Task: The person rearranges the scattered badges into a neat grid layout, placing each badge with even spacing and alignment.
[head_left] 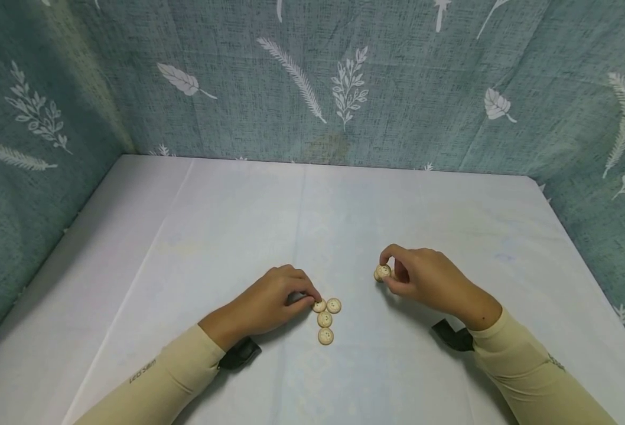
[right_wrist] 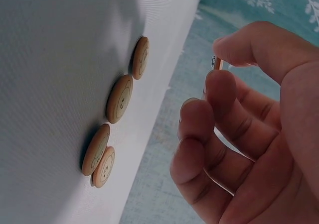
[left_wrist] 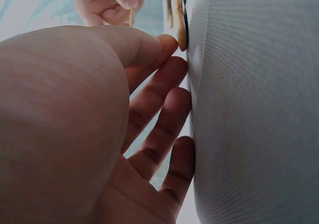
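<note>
Left of centre in the head view, my left hand rests low on the table, its index fingertip touching a round wooden button. A second button lies just right of that one. Two others run below them in a line, a middle button and a lower button. My right hand pinches a wooden button between thumb and index finger, off to the right. The right wrist view shows this pinched button edge-on. Another pale edge overlaps it in the head view; whether it is a second button I cannot tell.
A white cloth covers the table. Green fabric with white leaf prints hangs along the back and sides. Dark wrist straps sit under both beige sleeves.
</note>
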`<state>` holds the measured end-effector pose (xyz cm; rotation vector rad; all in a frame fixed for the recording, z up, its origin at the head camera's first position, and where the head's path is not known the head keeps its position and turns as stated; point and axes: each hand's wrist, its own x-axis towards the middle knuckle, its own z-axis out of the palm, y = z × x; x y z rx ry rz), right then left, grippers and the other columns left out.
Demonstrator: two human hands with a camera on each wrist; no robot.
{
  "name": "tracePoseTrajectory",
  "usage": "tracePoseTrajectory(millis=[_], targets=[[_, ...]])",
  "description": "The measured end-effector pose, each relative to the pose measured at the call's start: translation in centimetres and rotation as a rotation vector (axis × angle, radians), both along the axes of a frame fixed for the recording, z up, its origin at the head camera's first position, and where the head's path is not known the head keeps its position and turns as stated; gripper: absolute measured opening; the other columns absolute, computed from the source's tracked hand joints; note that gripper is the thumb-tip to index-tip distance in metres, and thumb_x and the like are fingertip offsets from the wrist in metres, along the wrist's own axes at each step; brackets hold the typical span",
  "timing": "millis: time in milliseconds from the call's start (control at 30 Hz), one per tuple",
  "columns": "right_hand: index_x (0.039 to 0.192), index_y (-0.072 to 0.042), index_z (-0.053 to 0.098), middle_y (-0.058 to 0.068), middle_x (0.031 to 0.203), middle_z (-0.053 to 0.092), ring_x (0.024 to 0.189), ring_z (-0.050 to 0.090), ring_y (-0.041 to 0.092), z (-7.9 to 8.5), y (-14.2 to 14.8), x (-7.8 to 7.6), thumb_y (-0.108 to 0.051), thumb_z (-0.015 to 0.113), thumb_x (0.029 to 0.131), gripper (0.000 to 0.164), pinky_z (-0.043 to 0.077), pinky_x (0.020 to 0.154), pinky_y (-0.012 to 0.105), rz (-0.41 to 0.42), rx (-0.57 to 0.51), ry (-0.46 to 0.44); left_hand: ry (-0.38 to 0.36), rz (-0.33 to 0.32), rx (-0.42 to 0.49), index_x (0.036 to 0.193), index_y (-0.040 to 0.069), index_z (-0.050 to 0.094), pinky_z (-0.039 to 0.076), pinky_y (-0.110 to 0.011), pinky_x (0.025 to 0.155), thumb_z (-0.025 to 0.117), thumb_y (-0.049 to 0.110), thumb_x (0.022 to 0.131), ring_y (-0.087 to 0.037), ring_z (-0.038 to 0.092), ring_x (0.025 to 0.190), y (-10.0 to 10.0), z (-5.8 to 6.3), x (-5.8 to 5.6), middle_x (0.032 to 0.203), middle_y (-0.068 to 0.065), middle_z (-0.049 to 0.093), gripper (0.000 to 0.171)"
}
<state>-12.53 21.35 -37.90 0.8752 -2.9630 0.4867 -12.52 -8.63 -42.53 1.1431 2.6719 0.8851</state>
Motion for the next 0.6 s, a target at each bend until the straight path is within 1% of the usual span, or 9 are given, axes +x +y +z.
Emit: tracePoseTrajectory(millis=[233, 400, 600], targets=[[0.099, -0.019, 0.056, -0.016, 0.059, 0.046, 0.05, 0.038, -0.001, -0.16, 0.28, -0.05, -0.023, 0.065, 0.082, 0.02, 0.036, 0.048, 0.017, -0.03, 0.007, -0.004, -0.001, -0.008, 0.0, 0.094, 0.033, 0.068, 0.041, -0.028, 0.093, 0.058, 0.028, 0.09, 0.002, 0.052, 0.095, 0.01, -0.04, 0.03, 0.094, 0.024, 0.059, 0.012], [0.099, -0.018, 0.056, -0.016, 0.059, 0.046, 0.049, 0.038, 0.0, -0.16, 0.41, -0.26, -0.023, 0.066, 0.082, 0.021, 0.035, 0.048, 0.018, -0.043, 0.006, 0.008, 0.012, -0.008, 0.004, 0.094, 0.032, 0.068, 0.041, -0.028, 0.093, 0.059, 0.027, 0.09, 0.002, 0.052, 0.095, 0.01, 0.02, -0.02, 0.094, 0.023, 0.059, 0.012], [0.1, -0.018, 0.056, -0.015, 0.059, 0.047, 0.049, 0.039, 0.001, -0.14, 0.7, -0.7, -0.024, 0.066, 0.081, 0.022, 0.035, 0.047, 0.018, -0.072, 0.002, -0.011, 0.003, -0.001, -0.001, 0.094, 0.032, 0.069, 0.041, -0.028, 0.093, 0.059, 0.027, 0.09, 0.002, 0.052, 0.095, -0.08, 0.09, 0.03, 0.094, 0.023, 0.06, 0.012]])
